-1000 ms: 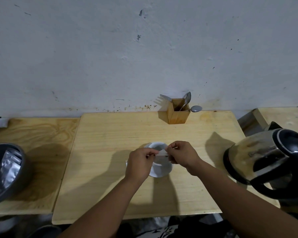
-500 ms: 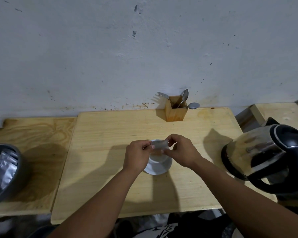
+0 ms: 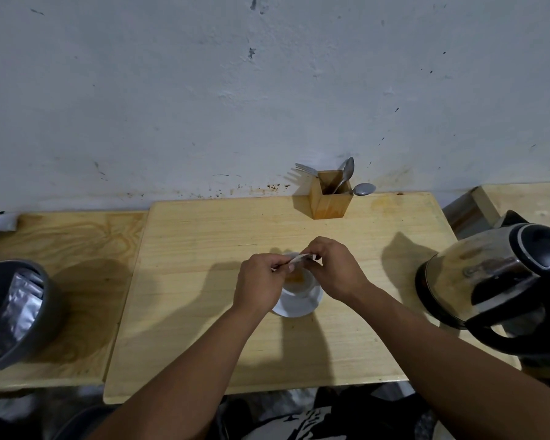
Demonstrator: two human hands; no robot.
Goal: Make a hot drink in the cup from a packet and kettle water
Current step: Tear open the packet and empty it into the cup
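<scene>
A white cup [image 3: 300,282] stands on a white saucer [image 3: 294,304] in the middle of the light wooden table [image 3: 204,249]. Brownish powder shows inside the cup. My left hand [image 3: 261,285] and my right hand [image 3: 334,269] both pinch a small pale packet [image 3: 300,258], held flat just above the cup's far rim. My hands hide part of the cup. A steel kettle [image 3: 496,284] with a black lid and handle stands at the table's right edge, apart from my hands.
A wooden holder [image 3: 330,198] with a fork and spoons stands at the back against the wall. A dark bin [image 3: 11,312] with a silvery liner sits on the lower wooden surface at the left. Another wooden surface lies at the far right.
The packet has gone from stretched between my hands over the cup to tipped at its far rim. Brown powder now shows in the cup. My hands sit slightly closer together.
</scene>
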